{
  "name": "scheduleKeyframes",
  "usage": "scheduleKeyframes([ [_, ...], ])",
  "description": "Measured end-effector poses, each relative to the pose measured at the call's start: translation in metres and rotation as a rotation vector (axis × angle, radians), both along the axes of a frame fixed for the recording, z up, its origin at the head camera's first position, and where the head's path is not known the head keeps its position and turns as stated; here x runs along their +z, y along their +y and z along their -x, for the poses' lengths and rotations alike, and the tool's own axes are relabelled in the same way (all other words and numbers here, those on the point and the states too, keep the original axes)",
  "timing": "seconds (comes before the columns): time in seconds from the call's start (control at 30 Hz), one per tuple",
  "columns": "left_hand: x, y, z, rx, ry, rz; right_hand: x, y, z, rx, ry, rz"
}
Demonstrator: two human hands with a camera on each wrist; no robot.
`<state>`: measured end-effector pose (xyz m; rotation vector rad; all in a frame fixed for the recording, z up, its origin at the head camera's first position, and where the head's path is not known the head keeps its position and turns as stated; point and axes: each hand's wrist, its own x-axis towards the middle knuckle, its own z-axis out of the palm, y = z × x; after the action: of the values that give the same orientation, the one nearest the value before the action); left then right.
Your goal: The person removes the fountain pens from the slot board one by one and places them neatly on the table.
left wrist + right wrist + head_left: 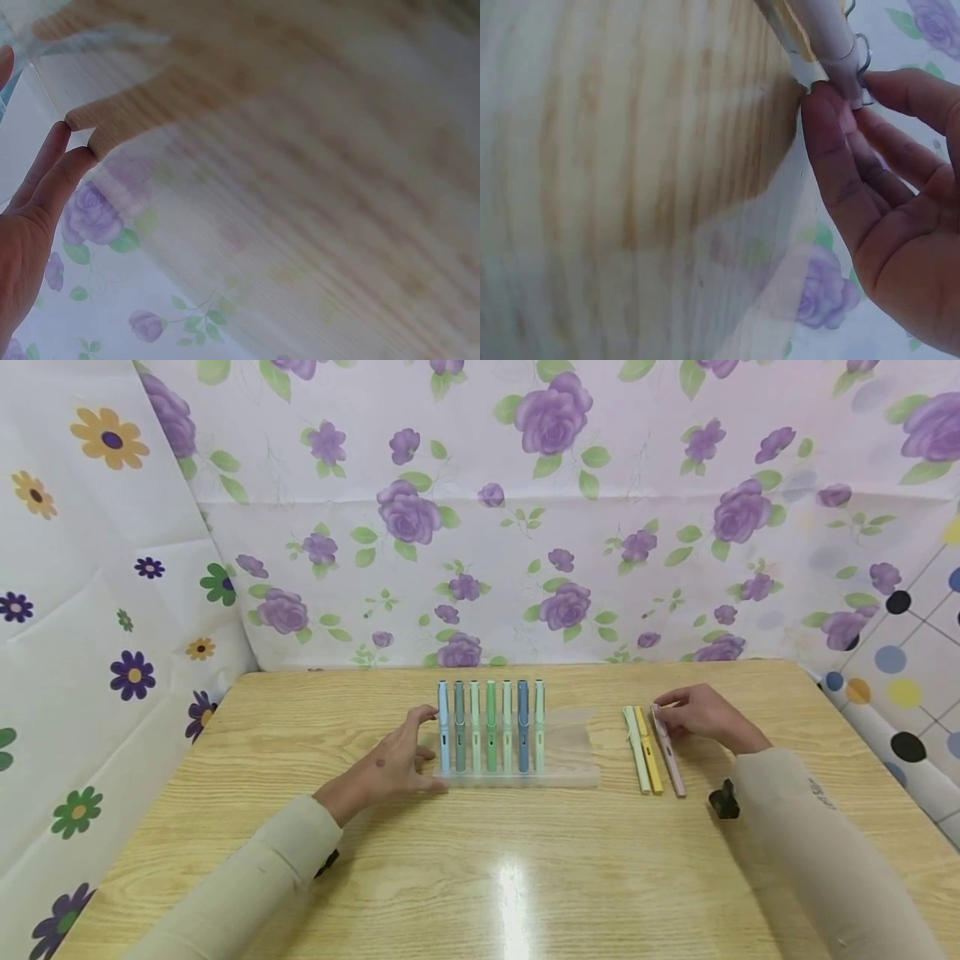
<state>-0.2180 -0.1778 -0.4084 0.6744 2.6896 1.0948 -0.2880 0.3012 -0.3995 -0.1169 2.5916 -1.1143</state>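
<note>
Reaching apart, hands [397, 756] [701, 717] touch rack [572, 777] and pen [669, 753].

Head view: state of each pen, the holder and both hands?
Holder: partly filled, right end bare.
Seven pens: set in holder.
Pale green pen: lying loose.
Yellow pen: lying loose.
Pink pen: pinched at one end.
Left hand: spread at holder's left end.
Right hand: pinching pink pen.

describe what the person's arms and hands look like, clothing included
The left hand and right hand are bare, without gloves. Both arms have long, pale beige sleeves; dark lettering, too small to read, marks the right one near its cuff. A small black piece shows by each cuff.
</note>
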Motion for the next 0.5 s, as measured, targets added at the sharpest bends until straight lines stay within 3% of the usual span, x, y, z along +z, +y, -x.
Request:
scheduleKeyframes([
  [0.5, -0.0001, 0.0021, -0.0001, 0.001, 0.005, -0.009, -0.0034, -0.0047, 0.0025, -0.005, -0.02, -0.028],
])
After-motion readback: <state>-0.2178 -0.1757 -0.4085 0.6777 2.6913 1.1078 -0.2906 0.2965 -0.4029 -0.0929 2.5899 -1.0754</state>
